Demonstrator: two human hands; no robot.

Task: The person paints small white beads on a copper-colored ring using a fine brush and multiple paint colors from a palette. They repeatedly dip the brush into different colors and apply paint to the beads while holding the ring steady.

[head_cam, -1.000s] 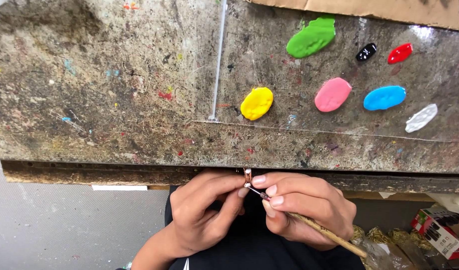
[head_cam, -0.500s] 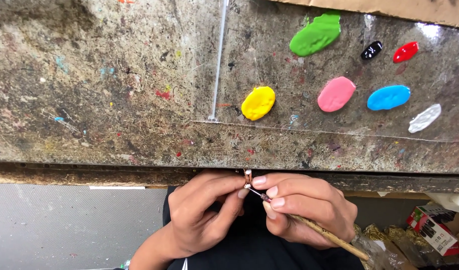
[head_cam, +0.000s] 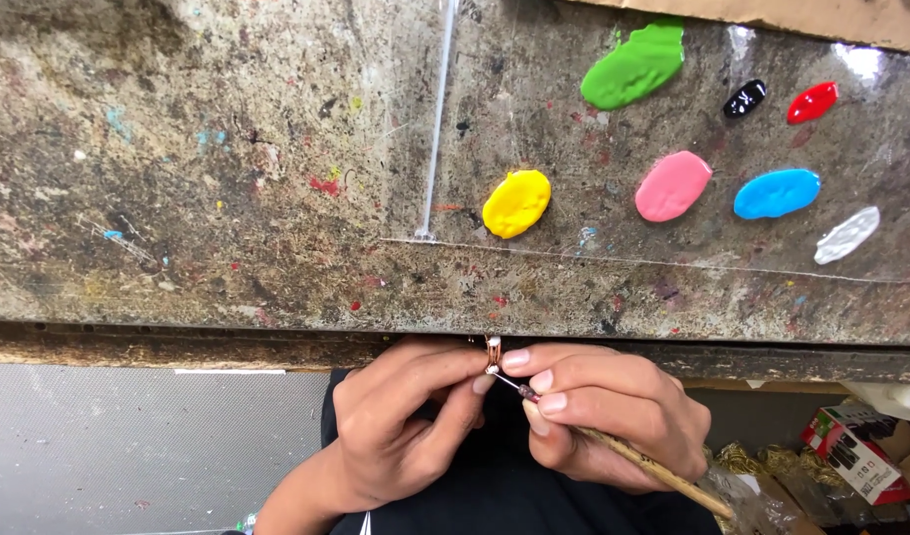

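My left hand (head_cam: 400, 431) pinches a small copper-coloured ring (head_cam: 493, 349) just below the table's front edge, at bottom centre. My right hand (head_cam: 614, 421) grips a thin wooden paintbrush (head_cam: 653, 468), whose fine tip meets the ring at my left fingertips. On the paint-stained table (head_cam: 227, 198) above lie blobs of paint: yellow (head_cam: 515, 203), pink (head_cam: 672, 185), blue (head_cam: 776, 193), green (head_cam: 633, 65), black (head_cam: 744, 98), red (head_cam: 812, 102) and white (head_cam: 847, 235).
A clear sheet with a thin upright edge (head_cam: 435, 119) covers the table's right part under the paint. A cardboard edge (head_cam: 772, 20) runs along the top right. A small printed box (head_cam: 856, 456) and crinkled wrapping (head_cam: 762, 485) lie at the bottom right. Grey floor (head_cam: 108, 446) shows lower left.
The view has shifted slightly. Both hands stay together under the table edge, still working brush tip against ring.
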